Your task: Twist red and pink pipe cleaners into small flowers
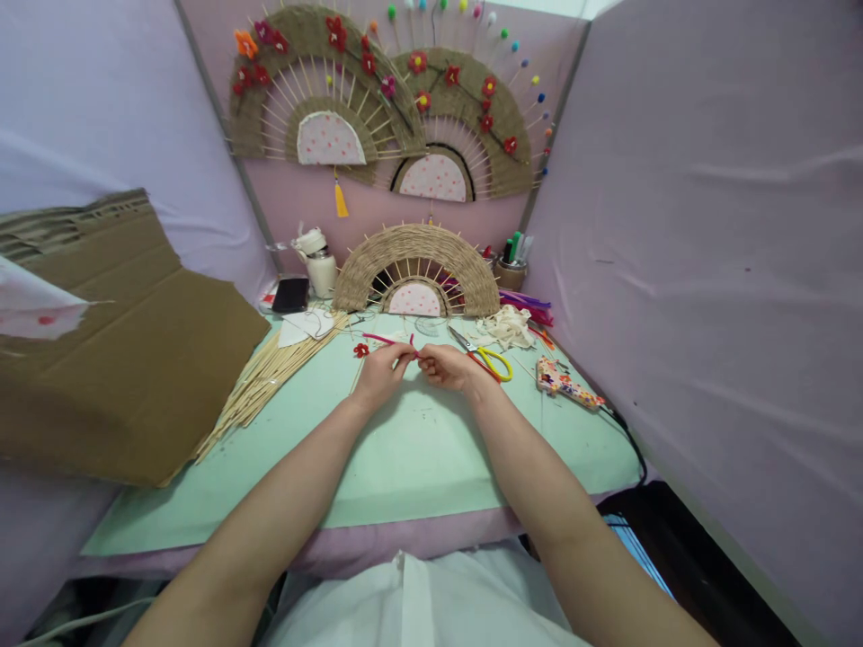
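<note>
A thin magenta pipe cleaner point(378, 339) is pinched between my two hands over the middle of the table, and one short end sticks up between them. My left hand point(383, 373) closes its fingertips on the pipe cleaner, whose longer end points left. My right hand point(445, 365) is curled shut on it from the other side, almost touching the left fingers. Just left of my left hand lies a small red flower point(361, 350). Beside my right hand are scissors point(495, 364) with yellow and red handles, their blades pointing away.
A twine-wrapped half-round fan point(418, 241) stands behind my hands. Bamboo sticks point(270, 377) and a large cardboard sheet point(121, 359) lie left. On the right are a floral glue gun point(566, 385) with a black cord, cream scraps point(507, 327) and a pen holder point(511, 273). A white bottle point(319, 268) stands back left.
</note>
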A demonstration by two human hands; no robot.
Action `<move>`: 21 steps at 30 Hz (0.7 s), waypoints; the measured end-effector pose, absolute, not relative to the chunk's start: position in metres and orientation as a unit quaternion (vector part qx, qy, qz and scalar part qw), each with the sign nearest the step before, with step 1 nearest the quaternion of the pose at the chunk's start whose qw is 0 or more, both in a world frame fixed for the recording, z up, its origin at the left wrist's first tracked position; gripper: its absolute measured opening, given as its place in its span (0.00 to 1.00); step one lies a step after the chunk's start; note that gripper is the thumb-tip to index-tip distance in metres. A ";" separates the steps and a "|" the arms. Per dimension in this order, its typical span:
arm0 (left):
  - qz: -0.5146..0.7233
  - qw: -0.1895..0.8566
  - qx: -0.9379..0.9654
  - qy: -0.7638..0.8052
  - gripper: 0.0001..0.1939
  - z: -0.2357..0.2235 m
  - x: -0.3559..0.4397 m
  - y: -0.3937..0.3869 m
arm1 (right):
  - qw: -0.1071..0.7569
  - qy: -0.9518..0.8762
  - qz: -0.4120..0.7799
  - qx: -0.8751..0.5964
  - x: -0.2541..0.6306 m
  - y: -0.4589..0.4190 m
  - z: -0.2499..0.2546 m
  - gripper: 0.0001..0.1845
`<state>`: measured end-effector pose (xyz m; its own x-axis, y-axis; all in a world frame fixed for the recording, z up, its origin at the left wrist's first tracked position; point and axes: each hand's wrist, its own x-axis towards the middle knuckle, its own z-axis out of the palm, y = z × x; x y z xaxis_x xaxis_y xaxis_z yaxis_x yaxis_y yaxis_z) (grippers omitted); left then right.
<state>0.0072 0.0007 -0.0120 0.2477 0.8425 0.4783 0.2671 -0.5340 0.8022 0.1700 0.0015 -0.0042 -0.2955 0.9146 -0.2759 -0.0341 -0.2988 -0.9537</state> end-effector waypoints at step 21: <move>0.492 0.575 0.512 0.405 0.18 -0.013 0.003 0.011 | 0.409 -0.814 0.063 -0.407 0.165 -0.002 -0.005 0.06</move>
